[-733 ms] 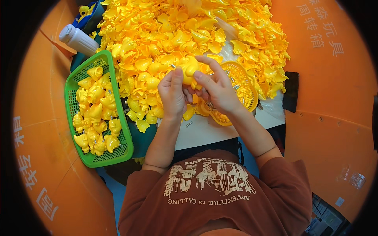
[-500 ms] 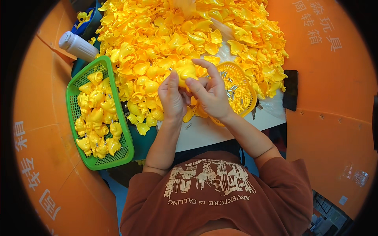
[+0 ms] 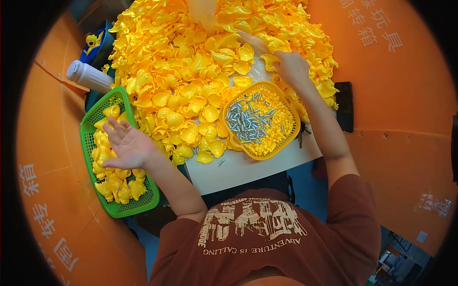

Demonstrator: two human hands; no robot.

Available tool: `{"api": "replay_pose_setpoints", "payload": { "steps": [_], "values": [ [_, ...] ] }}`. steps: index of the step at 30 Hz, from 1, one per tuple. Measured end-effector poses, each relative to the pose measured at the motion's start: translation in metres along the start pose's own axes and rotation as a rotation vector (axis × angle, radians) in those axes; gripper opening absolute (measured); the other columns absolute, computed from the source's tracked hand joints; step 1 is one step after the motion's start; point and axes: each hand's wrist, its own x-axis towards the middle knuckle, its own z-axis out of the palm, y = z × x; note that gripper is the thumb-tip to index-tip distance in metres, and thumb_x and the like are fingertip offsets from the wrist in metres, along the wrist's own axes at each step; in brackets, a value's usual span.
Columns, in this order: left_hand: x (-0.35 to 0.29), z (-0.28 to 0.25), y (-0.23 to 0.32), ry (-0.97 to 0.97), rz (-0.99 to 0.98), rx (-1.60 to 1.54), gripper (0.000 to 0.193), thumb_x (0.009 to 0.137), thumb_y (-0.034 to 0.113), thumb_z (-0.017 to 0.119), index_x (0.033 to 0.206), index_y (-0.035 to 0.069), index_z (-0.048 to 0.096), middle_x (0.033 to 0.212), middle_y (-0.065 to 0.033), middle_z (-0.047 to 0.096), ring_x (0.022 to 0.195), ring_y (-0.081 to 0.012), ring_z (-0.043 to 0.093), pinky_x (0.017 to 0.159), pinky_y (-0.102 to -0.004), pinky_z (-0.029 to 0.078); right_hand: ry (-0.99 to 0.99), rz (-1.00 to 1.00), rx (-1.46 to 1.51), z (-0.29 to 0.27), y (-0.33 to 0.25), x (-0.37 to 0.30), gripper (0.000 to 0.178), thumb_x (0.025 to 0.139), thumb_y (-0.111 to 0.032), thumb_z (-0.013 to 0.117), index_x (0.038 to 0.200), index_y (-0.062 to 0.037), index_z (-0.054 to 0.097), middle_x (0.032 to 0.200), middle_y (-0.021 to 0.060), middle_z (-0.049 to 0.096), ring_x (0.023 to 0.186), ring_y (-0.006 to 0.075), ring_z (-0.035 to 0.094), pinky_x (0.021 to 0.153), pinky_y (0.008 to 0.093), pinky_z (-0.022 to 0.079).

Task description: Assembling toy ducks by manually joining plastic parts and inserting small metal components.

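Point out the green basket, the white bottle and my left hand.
Green basket [image 3: 136, 209], head view: its near wall.
White bottle [image 3: 96, 78], head view: middle of its body.
Left hand [image 3: 130, 147], head view: middle of the palm.

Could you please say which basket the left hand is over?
The left hand is over the green basket; the yellow basket, farther right, has no hand over it.

Single head-worn fisheye view, looking down from close above (straight edges bend near its rim) onto a flat white bench [image 3: 214, 176].
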Motion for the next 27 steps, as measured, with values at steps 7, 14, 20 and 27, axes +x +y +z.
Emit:
{"api": "replay_pose_setpoints", "payload": {
  "steps": [7, 14, 20, 27],
  "values": [
    [-0.063, 0.012, -0.048, -0.440, -0.325, 0.433, 0.042, 0.093, 0.027, 0.045, 0.125, 0.000, 0.039, 0.121, -0.0170, 0.050, 0.098, -0.0265, 0.058, 0.074, -0.0302, 0.048, 0.045, -0.082, -0.040, 0.019, 0.018, 0.021, 0.026, 0.074, -0.016, 0.062, 0.100, -0.0123, 0.062, 0.079, 0.0144, 0.062, 0.072, 0.0292, 0.061, 0.065, 0.0407, 0.049],
    [-0.135, 0.033, -0.075, -0.765, -0.520, 0.581, 0.037, 0.089, 0.005, 0.052, 0.124, 0.000, 0.039, 0.116, -0.0141, 0.050, 0.088, -0.0201, 0.062, 0.067, -0.0248, 0.051, 0.095, -0.029, 0.907, -0.019, -0.061, -0.041, 0.022, 0.077, -0.005, 0.061, 0.099, 0.0003, 0.059, 0.069, 0.0042, 0.059, 0.060, 0.0116, 0.059, 0.053, 0.0247, 0.047],
    [-0.120, 0.023, -0.073, -0.696, -0.662, 0.563, 0.030, 0.091, 0.005, 0.048, 0.121, 0.001, 0.044, 0.097, -0.0098, 0.058, 0.072, -0.0125, 0.062, 0.056, -0.0196, 0.048, -0.415, 0.138, 1.470, -0.034, -0.067, -0.065, 0.020, 0.080, -0.010, 0.064, 0.097, -0.0001, 0.061, 0.071, 0.0036, 0.059, 0.061, 0.0098, 0.059, 0.051, 0.0227, 0.045],
    [-0.102, 0.012, -0.069, -0.611, -0.689, 0.717, 0.025, 0.088, 0.010, 0.055, 0.110, 0.000, 0.049, 0.075, -0.0043, 0.058, 0.049, -0.0090, 0.055, 0.041, -0.0180, 0.040, -0.026, -0.203, 0.072, -0.028, -0.026, -0.085, 0.014, 0.071, -0.010, 0.066, 0.084, -0.0058, 0.066, 0.080, 0.0092, 0.055, 0.082, 0.0252, 0.054, 0.071, 0.0343, 0.045]
  ]
}}
